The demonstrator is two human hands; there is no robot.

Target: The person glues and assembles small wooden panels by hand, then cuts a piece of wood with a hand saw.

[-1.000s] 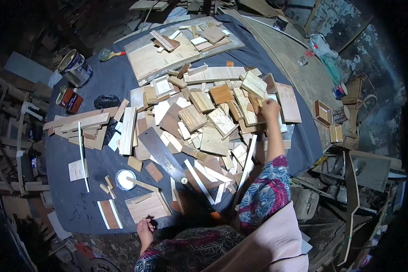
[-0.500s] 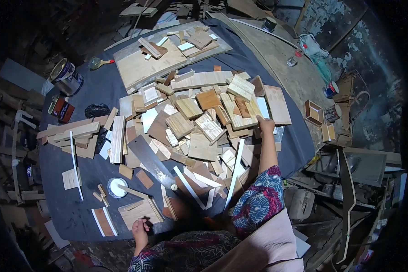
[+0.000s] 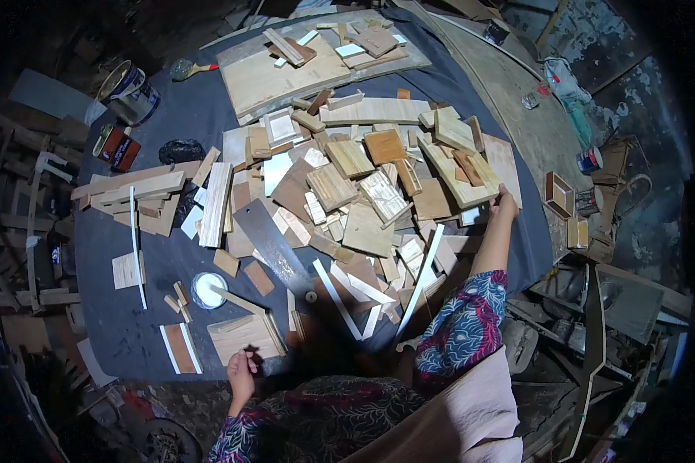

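My right hand (image 3: 503, 204) grips the lower right corner of a pale wooden board (image 3: 449, 171), which lies tilted at the right of the wood pile. On that board rest a small brown piece (image 3: 468, 168) and a thicker pale block (image 3: 454, 131). Near the front edge, my left hand (image 3: 242, 366) has its fingers curled together beside a light wooden panel (image 3: 243, 339); what they hold, if anything, is too small to tell. A saw blade (image 3: 269, 243) lies between the hands, left of the pile's middle.
A white-filled pot (image 3: 209, 290) stands front left with a stick over it. Paint cans (image 3: 130, 92) and a brush (image 3: 184, 70) are at the back left. A large board (image 3: 286, 77) lies at the back. Small boxes (image 3: 559, 194) sit beyond the cloth's right edge.
My right hand has shifted the board rightward with the pieces on it, uncovering a brown block beside it. The whole view has also shifted a little. My left hand stays by the panel.
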